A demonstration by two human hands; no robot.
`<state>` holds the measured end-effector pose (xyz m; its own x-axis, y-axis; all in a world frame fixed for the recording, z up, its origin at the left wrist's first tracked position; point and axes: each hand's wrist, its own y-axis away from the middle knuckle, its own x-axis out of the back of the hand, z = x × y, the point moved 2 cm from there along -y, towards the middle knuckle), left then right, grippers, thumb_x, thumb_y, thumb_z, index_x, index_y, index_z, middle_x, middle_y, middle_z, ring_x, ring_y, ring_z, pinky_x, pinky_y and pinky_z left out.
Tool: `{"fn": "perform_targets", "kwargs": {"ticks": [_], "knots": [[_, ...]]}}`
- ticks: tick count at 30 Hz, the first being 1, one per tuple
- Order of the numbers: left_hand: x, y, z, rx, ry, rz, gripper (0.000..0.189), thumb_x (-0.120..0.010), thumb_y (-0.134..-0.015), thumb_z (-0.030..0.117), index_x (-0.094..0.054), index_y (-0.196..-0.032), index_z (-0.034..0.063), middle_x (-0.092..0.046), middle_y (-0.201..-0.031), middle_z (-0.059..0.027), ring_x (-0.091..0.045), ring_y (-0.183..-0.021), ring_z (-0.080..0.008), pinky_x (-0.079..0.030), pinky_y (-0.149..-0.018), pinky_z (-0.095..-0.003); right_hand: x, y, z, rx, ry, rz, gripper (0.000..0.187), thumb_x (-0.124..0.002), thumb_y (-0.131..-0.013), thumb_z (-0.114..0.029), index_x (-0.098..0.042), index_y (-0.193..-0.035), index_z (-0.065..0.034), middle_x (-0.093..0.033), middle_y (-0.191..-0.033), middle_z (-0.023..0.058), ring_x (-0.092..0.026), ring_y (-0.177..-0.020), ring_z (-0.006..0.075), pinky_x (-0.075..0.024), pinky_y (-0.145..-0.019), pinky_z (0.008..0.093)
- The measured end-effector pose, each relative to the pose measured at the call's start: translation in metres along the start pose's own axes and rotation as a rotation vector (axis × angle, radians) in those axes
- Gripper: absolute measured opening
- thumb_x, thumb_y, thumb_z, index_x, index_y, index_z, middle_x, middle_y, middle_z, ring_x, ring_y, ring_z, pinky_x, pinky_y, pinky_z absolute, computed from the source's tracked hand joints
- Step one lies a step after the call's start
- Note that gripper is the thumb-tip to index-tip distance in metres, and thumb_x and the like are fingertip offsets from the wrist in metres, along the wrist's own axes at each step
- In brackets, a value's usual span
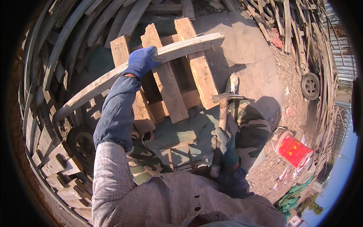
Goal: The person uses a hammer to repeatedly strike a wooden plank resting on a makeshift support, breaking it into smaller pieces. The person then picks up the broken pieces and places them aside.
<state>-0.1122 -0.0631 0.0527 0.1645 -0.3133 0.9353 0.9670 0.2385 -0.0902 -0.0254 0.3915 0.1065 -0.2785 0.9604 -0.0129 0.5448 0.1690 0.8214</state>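
Observation:
In a blue knit work glove, my left hand grips a long weathered wooden beam near its middle. The beam lies slantwise across a low stand of rough planks, and its left end reaches down toward the stacked timber. What looks like a nail pokes out near the beam's right end. My gloved right hand is closed around the handle of a claw hammer. The hammer's head is up, beside the stand's right plank and apart from the beam.
Timber is stacked at the left and the right. One wheel sits by the left stack, another wheel by the right. A red-labelled bucket lies tipped on debris. A small wooden frame is between my legs.

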Motion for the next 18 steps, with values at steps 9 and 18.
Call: {"fn": "perform_targets", "kwargs": {"ticks": [9,18], "knots": [[0.003,0.008,0.015,-0.063,-0.19,-0.152,0.042,-0.084,-0.078,0.038,-0.072,-0.107,0.0097,-0.073,-0.092,-0.0156,-0.073,-0.089,-0.0352,-0.057,-0.078,-0.0464,0.017,0.01,-0.052,0.224,0.036,0.079,0.028,-0.059,-0.101,-0.025,-0.069,-0.098,0.001,-0.061,-0.069,0.0045,-0.058,-0.051,0.0143,-0.0471,-0.046,0.0292],[0.006,0.042,0.039,-0.081,-0.281,-0.268,0.043,-0.083,-0.079,0.041,-0.071,-0.106,0.0113,-0.072,-0.092,-0.0143,-0.072,-0.089,-0.033,-0.058,-0.078,-0.0456,0.018,0.015,-0.139,0.542,-0.085,-0.013,0.024,-0.063,-0.097,-0.02,-0.066,-0.101,0.0036,-0.058,-0.061,0.0042,-0.056,-0.05,0.0117,-0.0431,-0.046,0.0252]]}}
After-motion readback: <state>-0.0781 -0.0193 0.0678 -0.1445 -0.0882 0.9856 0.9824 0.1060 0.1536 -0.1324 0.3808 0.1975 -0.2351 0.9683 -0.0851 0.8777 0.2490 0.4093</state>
